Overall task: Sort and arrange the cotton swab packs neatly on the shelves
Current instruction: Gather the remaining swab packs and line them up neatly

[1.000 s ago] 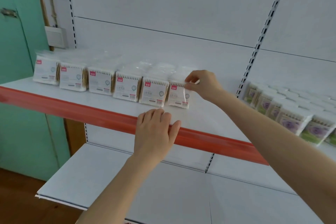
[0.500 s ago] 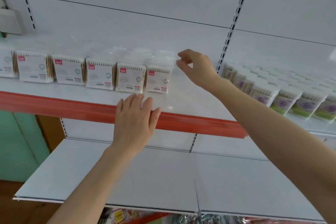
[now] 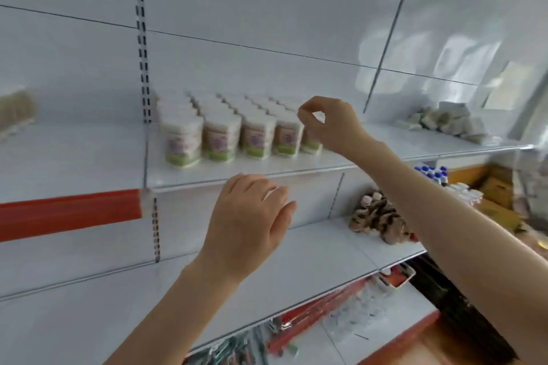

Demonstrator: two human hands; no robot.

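Purple-labelled packs (image 3: 225, 133) now sit under the right hand (image 3: 329, 124), fingertips pinched, on one or nothing I cannot tell; left hand (image 3: 249, 222) hovers relaxed at the shelf (image 3: 267, 167) edge. The flat packs (image 3: 16, 111), left behind, seem finished.

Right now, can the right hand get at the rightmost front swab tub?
Probably yes. The right hand is directly in front of that swab tub, fingers curled near its top, nothing between. The left hand is lower, by the shelf edge, clear of it.
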